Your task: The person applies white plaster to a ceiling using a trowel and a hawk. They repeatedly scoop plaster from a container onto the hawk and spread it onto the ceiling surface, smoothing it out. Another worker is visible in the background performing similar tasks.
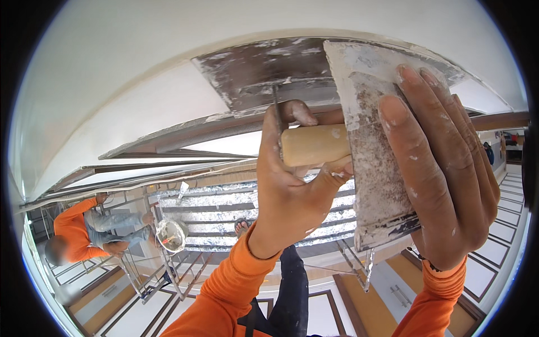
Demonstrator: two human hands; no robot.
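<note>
Overhead, my left hand (pixel 295 191) is wrapped round the pale wooden handle (pixel 315 145) of a plastering trowel. The dark metal plate of this trowel (pixel 264 70), smeared with white plaster, lies up by the white ceiling surface; whether it touches cannot be told. My right hand (pixel 443 174) holds a wide flat scraper blade (pixel 373 151) crusted with dried plaster, its fingers laid along the face. The blade hides part of the trowel and the end of its handle. Specks of plaster dot both hands.
Below is a plaster-splashed slatted platform (pixel 216 213) with metal scaffold frames (pixel 193 275). On the left, a co-worker in an orange top (pixel 78 230) sits on the scaffold near a bucket (pixel 171 236). A recessed ceiling edge (pixel 168 137) runs across; panelled doors (pixel 393 286) stand far below.
</note>
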